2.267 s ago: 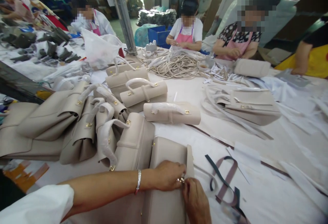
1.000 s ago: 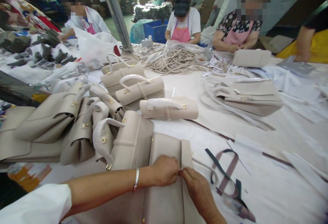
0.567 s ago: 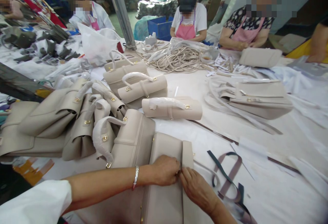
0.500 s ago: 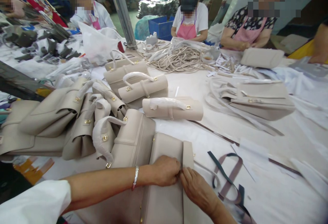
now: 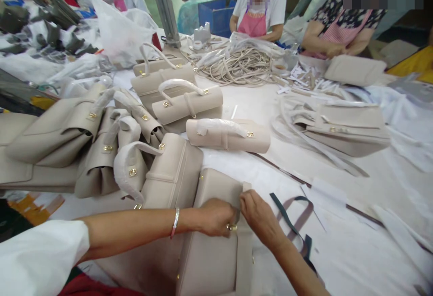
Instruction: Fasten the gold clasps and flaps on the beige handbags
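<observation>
A beige handbag (image 5: pixel 207 260) lies on its side in front of me, with small gold studs along its edge and a long strip-like panel on its right. My left hand (image 5: pixel 216 217) is closed at the inner edge of this panel, its fingertips partly hidden. A small gold-coloured piece (image 5: pixel 232 227) shows at its fingers; whether it is a ring or a fitting I cannot tell. My right hand (image 5: pixel 255 212) pinches the panel's upper part, just right of the left hand. Touching the bag on the left is another handbag (image 5: pixel 169 169) with a wrapped handle.
More beige handbags (image 5: pixel 81 129) crowd the left side. Beyond them lie a single handbag (image 5: pixel 230 140) and a heap of straps (image 5: pixel 246 66). At right are a bag with straps (image 5: pixel 352 127) and dark ribbons (image 5: pixel 287 217). Co-workers (image 5: pixel 260 11) sit across the table.
My hands, together at the panel's edge before, are now slightly apart. The right hand has moved up along the panel, and the left has turned, showing the gold-coloured piece. The view has tilted down.
</observation>
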`<action>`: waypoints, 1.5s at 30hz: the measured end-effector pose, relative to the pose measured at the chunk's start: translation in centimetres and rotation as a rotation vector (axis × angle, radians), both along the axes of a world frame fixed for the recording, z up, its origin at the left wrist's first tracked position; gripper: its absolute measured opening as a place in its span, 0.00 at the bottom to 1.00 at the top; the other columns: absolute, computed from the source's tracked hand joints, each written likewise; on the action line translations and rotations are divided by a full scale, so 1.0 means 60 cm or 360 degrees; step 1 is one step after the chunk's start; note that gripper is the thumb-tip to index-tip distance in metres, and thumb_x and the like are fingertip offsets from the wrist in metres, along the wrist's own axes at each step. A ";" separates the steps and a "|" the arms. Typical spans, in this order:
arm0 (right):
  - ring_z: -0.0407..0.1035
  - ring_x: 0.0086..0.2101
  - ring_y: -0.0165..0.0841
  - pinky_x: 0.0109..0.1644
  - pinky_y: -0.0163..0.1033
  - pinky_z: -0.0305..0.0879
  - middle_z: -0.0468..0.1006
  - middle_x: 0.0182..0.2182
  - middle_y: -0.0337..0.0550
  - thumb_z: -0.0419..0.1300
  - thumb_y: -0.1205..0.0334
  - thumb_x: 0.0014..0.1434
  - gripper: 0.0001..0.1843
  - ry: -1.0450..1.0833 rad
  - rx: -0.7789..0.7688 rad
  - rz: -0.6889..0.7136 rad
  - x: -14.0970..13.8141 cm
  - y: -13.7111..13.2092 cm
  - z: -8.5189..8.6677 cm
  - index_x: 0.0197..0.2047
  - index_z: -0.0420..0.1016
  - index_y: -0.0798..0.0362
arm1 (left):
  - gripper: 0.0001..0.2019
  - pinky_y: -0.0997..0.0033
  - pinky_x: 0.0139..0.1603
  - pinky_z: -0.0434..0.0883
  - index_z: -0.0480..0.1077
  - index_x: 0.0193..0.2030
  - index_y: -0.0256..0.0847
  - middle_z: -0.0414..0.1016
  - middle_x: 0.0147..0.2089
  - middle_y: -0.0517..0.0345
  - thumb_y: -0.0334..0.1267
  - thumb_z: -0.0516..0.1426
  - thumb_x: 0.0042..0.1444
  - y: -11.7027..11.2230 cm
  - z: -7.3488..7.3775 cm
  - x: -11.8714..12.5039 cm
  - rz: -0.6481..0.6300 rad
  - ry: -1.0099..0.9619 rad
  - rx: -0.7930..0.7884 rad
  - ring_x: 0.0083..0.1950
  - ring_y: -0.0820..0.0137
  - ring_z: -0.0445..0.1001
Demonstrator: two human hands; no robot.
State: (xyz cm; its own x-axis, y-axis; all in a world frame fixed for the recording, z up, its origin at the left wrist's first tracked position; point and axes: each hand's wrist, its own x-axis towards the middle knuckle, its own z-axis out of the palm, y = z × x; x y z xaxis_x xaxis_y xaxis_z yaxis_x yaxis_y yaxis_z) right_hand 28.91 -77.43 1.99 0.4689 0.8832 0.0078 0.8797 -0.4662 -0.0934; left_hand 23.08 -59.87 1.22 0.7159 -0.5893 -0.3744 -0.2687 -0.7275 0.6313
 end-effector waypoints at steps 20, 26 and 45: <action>0.70 0.37 0.33 0.40 0.37 0.69 0.72 0.38 0.45 0.46 0.72 0.65 0.12 0.0467 0.0412 -0.0392 -0.142 -0.044 -0.034 0.47 0.67 0.52 | 0.11 0.68 0.32 0.71 0.76 0.35 0.43 0.79 0.35 0.53 0.44 0.56 0.51 -0.003 0.009 -0.004 0.0049 -0.0030 0.0052 0.38 0.58 0.78; 0.69 0.34 0.36 0.38 0.42 0.69 0.73 0.38 0.49 0.46 0.78 0.59 0.16 0.0064 0.0221 0.0080 -0.109 -0.046 -0.010 0.48 0.66 0.58 | 0.12 0.73 0.25 0.66 0.76 0.29 0.40 0.78 0.30 0.51 0.45 0.55 0.51 -0.001 0.025 0.007 0.0011 0.0019 0.0104 0.32 0.61 0.77; 0.66 0.30 0.38 0.29 0.42 0.62 0.69 0.33 0.47 0.46 0.75 0.56 0.15 -0.0005 0.0022 0.0448 -0.066 -0.018 -0.014 0.45 0.65 0.58 | 0.12 0.72 0.23 0.64 0.75 0.28 0.39 0.78 0.29 0.50 0.46 0.57 0.49 0.003 0.007 0.019 -0.0052 0.0143 0.0143 0.30 0.60 0.77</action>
State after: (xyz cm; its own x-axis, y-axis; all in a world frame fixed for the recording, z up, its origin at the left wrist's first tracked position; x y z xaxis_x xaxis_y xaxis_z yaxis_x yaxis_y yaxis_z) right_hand 24.94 -78.50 1.14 0.2050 0.9785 0.0218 0.9748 -0.2021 -0.0948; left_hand 24.22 -59.69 1.62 0.6584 -0.5727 -0.4884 -0.2385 -0.7742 0.5863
